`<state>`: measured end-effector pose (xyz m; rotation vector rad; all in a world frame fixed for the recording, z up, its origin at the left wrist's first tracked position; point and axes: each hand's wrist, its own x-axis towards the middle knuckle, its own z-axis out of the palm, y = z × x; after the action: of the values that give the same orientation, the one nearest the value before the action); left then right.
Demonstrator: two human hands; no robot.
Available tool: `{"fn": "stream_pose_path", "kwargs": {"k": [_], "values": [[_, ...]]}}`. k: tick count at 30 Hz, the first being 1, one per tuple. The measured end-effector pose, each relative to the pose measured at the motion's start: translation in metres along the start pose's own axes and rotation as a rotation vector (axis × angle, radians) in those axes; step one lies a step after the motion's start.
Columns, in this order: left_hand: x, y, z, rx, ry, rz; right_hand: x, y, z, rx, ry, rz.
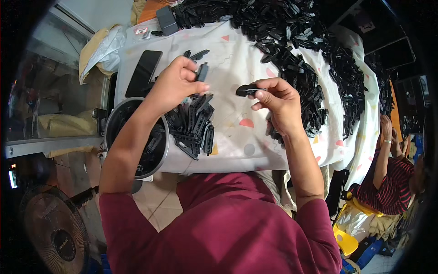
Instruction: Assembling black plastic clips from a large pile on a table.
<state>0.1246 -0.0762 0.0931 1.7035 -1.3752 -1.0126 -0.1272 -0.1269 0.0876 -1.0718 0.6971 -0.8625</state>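
My left hand [175, 82] is over the left part of the table, its fingers curled, with a small dark grey plastic piece [202, 72] at the thumb and index finger. Across from it, my right hand [280, 100] pinches a black oblong plastic part [246, 90] between thumb and fingers, its rounded end pointing left. Just below my left hand lies a loose pile of black slotted plastic strips [194, 128]. A few more black pieces [198, 55] lie beyond its fingers. Under my left forearm stands a round metal-rimmed bowl [165, 150] with black parts inside.
Large heaps of black plastic parts [292, 27] cover the far and right sides of the table, on a white patterned cloth [228, 150]. A black phone-like slab [144, 73] and a dark box [167, 21] lie at left. A fan [54, 233] stands lower left; another person [388, 178] sits at right.
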Motion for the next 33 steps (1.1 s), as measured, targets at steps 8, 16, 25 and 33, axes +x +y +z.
{"fn": "stream_pose_path", "kwargs": {"k": [8, 16, 25, 33], "values": [[-0.011, 0.047, 0.036, -0.634, -0.365, -0.037, -0.014, -0.012, 0.019, -0.326, -0.160, -0.426], [-0.032, 0.065, 0.029, 0.257, -0.185, 0.593, -0.027, -0.002, 0.021, -0.611, -0.001, -0.683], [-0.025, -0.001, 0.029, -0.240, -0.341, 0.067, 0.013, 0.002, 0.015, -0.799, -0.295, -0.132], [0.032, -0.018, -0.017, 0.275, 0.078, -0.151, 0.119, 0.028, -0.077, -2.140, -0.088, -0.464]]}}
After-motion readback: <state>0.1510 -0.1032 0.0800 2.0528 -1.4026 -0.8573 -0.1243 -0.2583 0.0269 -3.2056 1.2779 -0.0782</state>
